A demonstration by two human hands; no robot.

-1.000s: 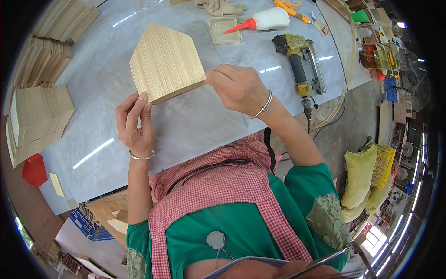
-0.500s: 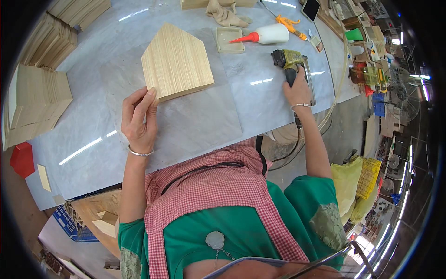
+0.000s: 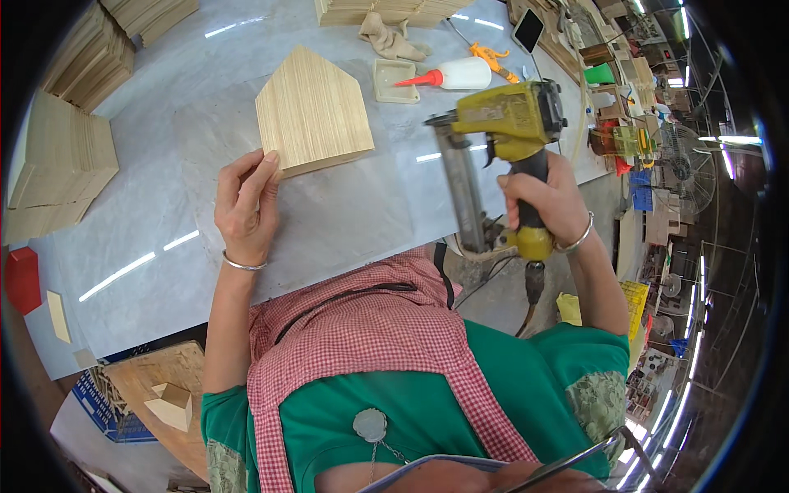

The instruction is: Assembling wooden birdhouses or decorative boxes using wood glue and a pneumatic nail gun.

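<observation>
A house-shaped wooden piece with a pointed top lies on the grey tabletop. My left hand pinches its lower left corner between thumb and fingers. In my right hand, raised above the table's right part, is a yellow and black nail gun; my fingers wrap its black handle. Its long metal magazine points down toward the table's front edge, and an air hose hangs from the grip's lower end. Between the nail gun and the wooden piece there is a gap.
Behind lie a white glue bottle with a red nozzle, a shallow square dish, an orange-handled tool, a beige glove and a phone. Stacked wooden panels stand at left, near a red piece.
My right hand has lifted the nail gun off the table, bringing it up, nearer and turned so its magazine faces left. The left hand keeps its hold on the wooden piece.
</observation>
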